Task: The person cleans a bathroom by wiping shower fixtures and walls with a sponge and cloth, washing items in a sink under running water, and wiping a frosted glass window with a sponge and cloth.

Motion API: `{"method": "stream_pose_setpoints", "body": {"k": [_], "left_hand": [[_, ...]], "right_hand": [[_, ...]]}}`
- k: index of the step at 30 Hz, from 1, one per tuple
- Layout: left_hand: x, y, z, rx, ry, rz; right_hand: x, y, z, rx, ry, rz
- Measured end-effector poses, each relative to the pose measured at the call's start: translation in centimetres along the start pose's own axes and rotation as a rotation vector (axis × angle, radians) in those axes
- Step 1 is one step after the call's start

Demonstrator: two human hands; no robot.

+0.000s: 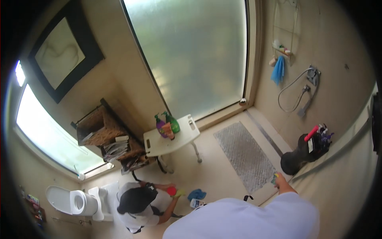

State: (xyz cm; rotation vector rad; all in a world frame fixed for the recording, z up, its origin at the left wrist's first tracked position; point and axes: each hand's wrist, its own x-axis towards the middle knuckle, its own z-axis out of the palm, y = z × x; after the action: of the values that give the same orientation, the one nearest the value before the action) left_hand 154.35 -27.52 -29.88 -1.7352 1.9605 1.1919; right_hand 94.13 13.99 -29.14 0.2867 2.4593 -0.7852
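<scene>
My right hand (282, 183) reaches out beyond my white sleeve, near the edge of the grey shower mat (244, 155). Its fingers are closed round a small green and yellow sponge (274, 180), which looks like a scrubbing sponge but is partly hidden by the hand. My left hand does not show; my white shirt fills the bottom of the view. On the floor to the left of my body are a crumpled blue cloth (196, 194) and a white bottle (196, 203) with a label.
A co-worker in a black cap (137, 198) crouches at left, holding a red object (171, 191) and something yellow-green. A white shower bench (175, 144) carries pump bottles. A black bin-like container (296, 159) stands right. A toilet (83, 202) and wicker shelf (93, 125) are left.
</scene>
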Motion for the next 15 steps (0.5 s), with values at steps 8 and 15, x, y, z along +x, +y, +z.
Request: {"method": "stream_pose_setpoints", "body": {"k": [8,15], "left_hand": [[9.8,13.0,-1.8,0.096,-0.076,0.136],[16.1,32.1,-3.3,0.024,-0.076,0.299]], "right_hand": [[-2.3,-8.7,2.8,-0.122,-0.279,-0.185],[-1.9,-11.0,2.4,-0.161,-0.271,-0.297]]}}
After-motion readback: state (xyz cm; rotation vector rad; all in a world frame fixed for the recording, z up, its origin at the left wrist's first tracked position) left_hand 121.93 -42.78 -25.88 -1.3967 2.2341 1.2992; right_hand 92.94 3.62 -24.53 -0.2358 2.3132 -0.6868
